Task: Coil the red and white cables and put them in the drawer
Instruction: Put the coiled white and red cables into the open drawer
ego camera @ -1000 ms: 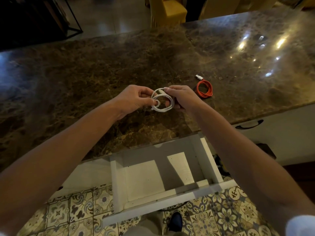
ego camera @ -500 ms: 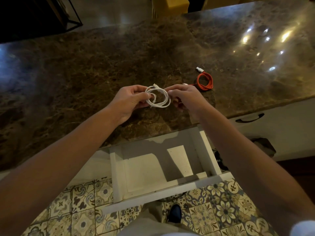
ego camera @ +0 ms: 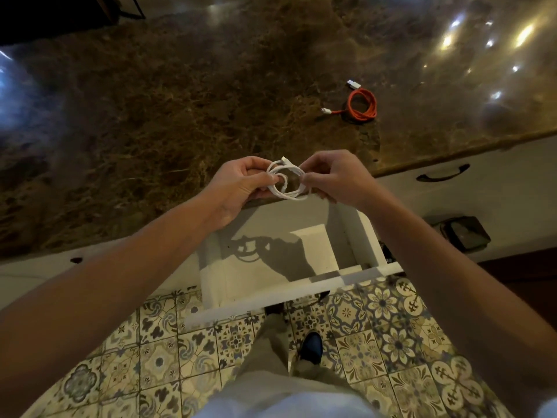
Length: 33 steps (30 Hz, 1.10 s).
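Observation:
The white cable (ego camera: 287, 184) is wound into a small coil, held in the air at the counter's front edge. My left hand (ego camera: 241, 185) pinches its left side and my right hand (ego camera: 334, 176) pinches its right side. One white plug sticks up from the coil's top. Directly below stands the open white drawer (ego camera: 211, 273), with the shadow of hands and coil on its floor. The red cable (ego camera: 361, 104) lies coiled on the brown marble counter (ego camera: 180, 101), up and right of my hands, its two white plugs sticking out.
A closed white drawer with a dark handle (ego camera: 443, 175) sits to the right of the open one. A dark object (ego camera: 461, 236) lies low at the right. Patterned floor tiles (ego camera: 391, 342) and my legs and a dark shoe (ego camera: 310, 346) are below the drawer.
Both hands have carried the white coil back from over the counter to its front edge, above the open drawer. The red cable has not moved on the counter.

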Each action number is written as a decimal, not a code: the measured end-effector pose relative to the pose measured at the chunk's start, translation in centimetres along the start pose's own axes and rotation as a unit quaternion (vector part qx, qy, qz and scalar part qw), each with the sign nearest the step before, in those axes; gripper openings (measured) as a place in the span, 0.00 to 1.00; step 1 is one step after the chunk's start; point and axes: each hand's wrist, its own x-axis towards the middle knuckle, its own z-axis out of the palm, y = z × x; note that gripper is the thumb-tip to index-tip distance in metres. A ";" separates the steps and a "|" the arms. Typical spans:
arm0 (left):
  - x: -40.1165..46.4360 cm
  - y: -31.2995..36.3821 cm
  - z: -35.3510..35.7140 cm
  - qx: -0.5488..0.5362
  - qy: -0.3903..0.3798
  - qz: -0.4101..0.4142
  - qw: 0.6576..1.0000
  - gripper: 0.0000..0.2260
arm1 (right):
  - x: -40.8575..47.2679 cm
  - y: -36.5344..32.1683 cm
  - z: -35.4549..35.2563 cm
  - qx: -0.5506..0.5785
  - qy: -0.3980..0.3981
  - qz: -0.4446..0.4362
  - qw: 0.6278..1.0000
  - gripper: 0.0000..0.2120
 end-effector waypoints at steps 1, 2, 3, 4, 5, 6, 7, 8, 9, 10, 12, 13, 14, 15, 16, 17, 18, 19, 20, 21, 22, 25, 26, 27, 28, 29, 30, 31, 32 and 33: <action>-0.5 -0.5 0.1 0.008 -0.005 -0.003 1.000 0.11 | -0.5 0.3 0.1 0.002 -0.006 0.005 1.000 0.06; -0.8 -1.2 0.2 0.017 -0.010 -0.006 1.000 0.11 | -1.0 0.5 0.3 0.002 -0.011 0.012 1.000 0.05; -1.2 -1.9 0.3 0.022 -0.014 -0.012 1.000 0.11 | -1.5 0.9 0.5 -0.001 -0.014 0.021 1.000 0.05; -1.3 -2.6 0.4 0.024 -0.017 -0.020 0.999 0.11 | -2.0 1.2 0.7 -0.003 -0.015 0.030 0.999 0.05; -1.4 -3.2 0.5 0.025 -0.020 -0.029 0.999 0.11 | -2.5 1.6 1.0 -0.007 -0.014 0.038 0.999 0.04; -1.4 -4.0 0.6 0.028 -0.021 -0.037 0.999 0.11 | -2.9 2.0 1.4 -0.017 -0.015 0.044 0.999 0.04; -1.4 -4.7 0.7 0.033 -0.021 -0.047 0.998 0.11 | -3.3 2.5 1.8 -0.032 -0.019 0.048 0.998 0.04; -1.3 -5.4 0.7 0.038 -0.022 -0.059 0.997 0.11 | -3.5 3.0 2.2 -0.050 -0.026 0.054 0.997 0.04; -1.2 -6.1 0.9 0.047 -0.024 -0.072 0.996 0.11 | -3.7 3.5 2.5 -0.065 -0.035 0.062 0.995 0.04; -1.0 -6.7 1.0 0.060 -0.026 -0.081 0.995 0.11 | -3.8 4.0 2.8 -0.078 -0.045 0.074 0.993 0.04; -0.7 -8.0 1.4 0.082 -0.031 -0.095 0.992 0.11 | -3.7 5.1 3.3 -0.105 -0.064 0.106 0.987 0.02; -0.5 -8.6 1.6 0.087 -0.032 -0.105 0.990 0.10 | -3.5 5.5 3.5 -0.120 -0.073 0.124 0.982 0.02; -0.2 -9.2 1.8 0.092 -0.033 -0.116 0.988 0.10 | -3.3 5.9 3.7 -0.131 -0.081 0.141 0.978 0.03; 0.2 -9.8 2.0 0.097 -0.036 -0.124 0.987 0.10 | -3.0 6.3 3.9 -0.138 -0.087 0.158 0.974 0.05; 0.8 -10.4 2.1 0.104 -0.045 -0.130 0.985 0.10 | -2.7 6.7 4.0 -0.143 -0.092 0.174 0.970 0.06; 1.4 -10.9 2.3 0.109 -0.057 -0.135 0.983 0.10 | -2.4 7.0 4.1 -0.150 -0.096 0.188 0.966 0.06; 2.1 -11.5 2.3 0.109 -0.066 -0.138 0.982 0.10 | -2.0 7.4 4.1 -0.156 -0.101 0.201 0.962 0.07; 2.8 -11.9 2.4 0.108 -0.073 -0.142 0.981 0.10 | -1.6 7.7 4.1 -0.162 -0.105 0.212 0.958 0.07; 3.5 -12.3 2.4 0.110 -0.078 -0.143 0.980 0.10 | -1.1 8.0 4.2 -0.166 -0.109 0.221 0.955 0.07; 4.3 -12.7 2.4 0.116 -0.083 -0.142 0.979 0.10 | -0.7 8.4 4.4 -0.173 -0.112 0.228 0.952 0.06; 4.9 -13.1 2.6 0.120 -0.087 -0.140 0.979 0.10 | -0.3 8.8 4.5 -0.180 -0.116 0.233 0.949 0.06; 6.6 -14.0 2.8 0.116 -0.080 -0.157 0.977 0.06 | 1.1 10.1 5.1 -0.187 -0.120 0.264 0.938 0.06; 7.2 -14.2 2.7 0.130 -0.081 -0.160 0.975 0.05 | 1.6 10.7 5.4 -0.192 -0.120 0.277 0.934 0.06; 7.8 -14.5 2.8 0.152 -0.089 -0.165 0.970 0.06 | 1.9 11.2 5.6 -0.199 -0.127 0.287 0.928 0.06; 8.3 -14.8 3.0 0.177 -0.095 -0.171 0.965 0.07 | 2.0 11.6 5.8 -0.206 -0.133 0.295 0.924 0.07; 8.8 -15.1 3.1 0.201 -0.102 -0.176 0.958 0.07 | 2.1 11.9 5.9 -0.212 -0.136 0.299 0.920 0.09; 9.2 -15.2 3.2 0.218 -0.109 -0.180 0.953 0.06 | 2.2 12.2 6.1 -0.214 -0.136 0.305 0.918 0.10; 9.6 -15.3 3.3 0.225 -0.116 -0.179 0.951 0.06 | 2.3 12.5 6.4 -0.216 -0.135 0.308 0.917 0.10; 10.1 -15.4 3.6 0.228 -0.123 -0.177 0.949 0.09 | 2.3 12.7 6.6 -0.220 -0.137 0.310 0.915 0.10; 10.5 -15.4 3.8 0.227 -0.134 -0.179 0.948 0.12 | 2.4 12.9 6.7 -0.225 -0.139 0.311 0.913 0.10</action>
